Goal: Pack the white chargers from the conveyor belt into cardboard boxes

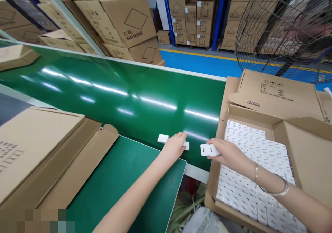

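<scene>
My left hand (175, 145) is over the near edge of the green belt, fingers curled down around a white charger plug (186, 145) that is partly hidden by them. Just left of its wrist side is another white charger plug (163, 138), prongs pointing left; whether the hand touches it I cannot tell. To the right, my right hand (220, 150) grips two white USB chargers (207, 150) side by side, their port faces turned outward. Beneath my right forearm an open carton (211, 188) holds tightly packed rows of white chargers (246, 164).
The green conveyor belt (109, 84) runs across in front. A green board (124, 177) and a brown carton (38, 150) lie at the near left. Behind the open carton stand a closed-looking box (280, 91) and a large fan (285, 29). Stacked cartons (129, 22) line the far side.
</scene>
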Tool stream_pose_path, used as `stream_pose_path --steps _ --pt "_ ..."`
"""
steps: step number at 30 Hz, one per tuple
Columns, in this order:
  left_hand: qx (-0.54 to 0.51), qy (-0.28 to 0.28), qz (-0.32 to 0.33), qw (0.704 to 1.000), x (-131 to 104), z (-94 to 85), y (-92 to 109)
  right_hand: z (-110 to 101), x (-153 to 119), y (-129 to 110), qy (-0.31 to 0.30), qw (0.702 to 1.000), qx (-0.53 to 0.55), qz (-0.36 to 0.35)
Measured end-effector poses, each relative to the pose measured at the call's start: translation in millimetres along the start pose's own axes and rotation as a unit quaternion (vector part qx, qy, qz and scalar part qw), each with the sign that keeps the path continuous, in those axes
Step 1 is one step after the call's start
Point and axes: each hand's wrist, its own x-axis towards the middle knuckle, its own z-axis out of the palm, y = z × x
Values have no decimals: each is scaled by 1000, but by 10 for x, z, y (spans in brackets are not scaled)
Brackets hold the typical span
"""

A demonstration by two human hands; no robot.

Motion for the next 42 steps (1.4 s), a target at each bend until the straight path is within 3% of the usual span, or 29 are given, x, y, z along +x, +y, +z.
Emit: stream_pose_path --steps 2,5,11,14,16,18,20,22,25,27,29,32,34,36,39,42 --pt "-64 13 -1 998 -16 43 -81 -53 -113 52 27 990 140 -7" --pt "-97 -17 19 995 15 151 -177 -69 -237 97 53 966 250 -26" --pt "-69 -57 36 995 131 269 -72 -18 -358 117 106 953 254 -123" --pt "-61 -53 44 996 105 198 72 1 -403 131 132 951 246 -134" --pt "-131 -39 87 987 29 89 193 3 -442 146 154 949 240 -133" --pt "-283 1 160 946 -84 -50 340 -3 -489 164 179 946 234 -134" --pt "-434 50 227 870 -196 -180 506 -4 -536 180 202 941 232 -141" --pt "-512 80 267 812 -270 -261 666 14 -576 189 218 933 242 -150" --pt "-552 96 296 773 -292 -283 857 80 -633 198 234 921 273 -148" --pt "-546 100 289 780 -271 -287 955 100 -691 232 241 917 287 -137" --pt "-516 84 263 811 -224 -339 1046 39 -779 331 234 920 290 -122" --pt "-438 30 243 865 -40 -549 1214 -267 -943 652 226 939 253 -66" --pt "-379 -5 259 889 203 -735 1364 -567 -1021 951 226 962 153 12" --pt "-312 -27 266 912 526 -900 1544 -852 -1034 1242 189 972 -53 127" --pt "-171 -15 271 947 1023 -1027 1839 -1082 -923 1545 67 918 -323 221" --pt "-35 -10 283 958 1357 -1002 2121 -1036 -737 1697 -20 905 -347 246"
